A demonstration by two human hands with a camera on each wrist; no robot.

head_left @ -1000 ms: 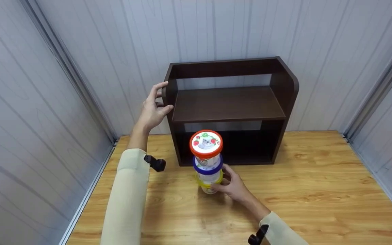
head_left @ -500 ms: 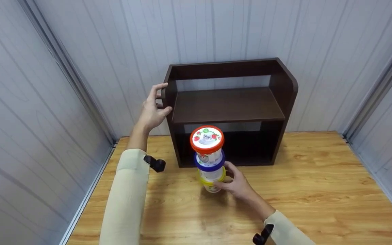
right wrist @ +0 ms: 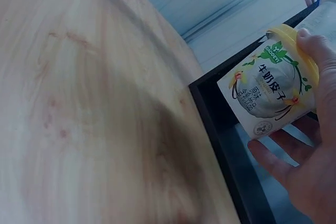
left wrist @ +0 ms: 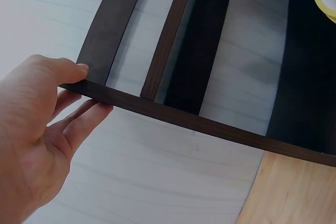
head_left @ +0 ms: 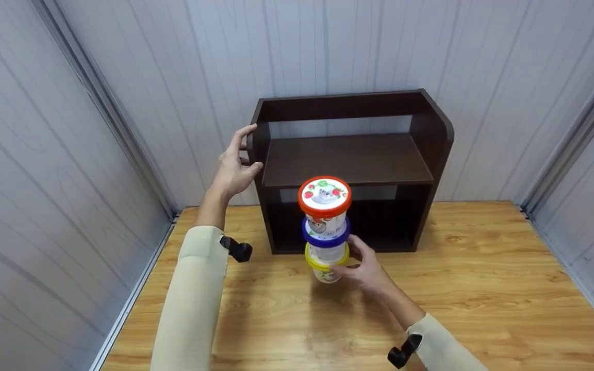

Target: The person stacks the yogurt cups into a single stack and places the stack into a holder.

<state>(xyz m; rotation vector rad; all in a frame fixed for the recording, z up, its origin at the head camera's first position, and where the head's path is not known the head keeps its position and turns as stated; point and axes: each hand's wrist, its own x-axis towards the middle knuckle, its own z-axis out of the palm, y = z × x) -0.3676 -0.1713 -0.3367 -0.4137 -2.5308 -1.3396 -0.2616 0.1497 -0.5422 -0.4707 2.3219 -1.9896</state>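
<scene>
Three lidded paper tubs are stacked in the head view: a red-lidded tub (head_left: 325,197) on top, a blue-lidded tub (head_left: 326,240) in the middle and a yellow-lidded tub (head_left: 325,272) at the bottom. My right hand (head_left: 367,270) grips the bottom tub from the right, thumb at its yellow rim, and the stack hangs above the table before the shelf. In the right wrist view the yellow-lidded tub (right wrist: 270,85) shows a printed label. My left hand (head_left: 232,170) holds the left side panel (left wrist: 173,115) of the dark brown shelf (head_left: 348,159), thumb inside, fingers outside.
The two-level shelf stands at the back of the wood-grain table (head_left: 482,288), near the pale rear wall (head_left: 328,46). Side walls rise at left and right. The stack partly hides the lower compartment.
My right hand has raised the stack of tubs and carried it slightly right and toward the shelf. The left hand has stayed on the side panel.
</scene>
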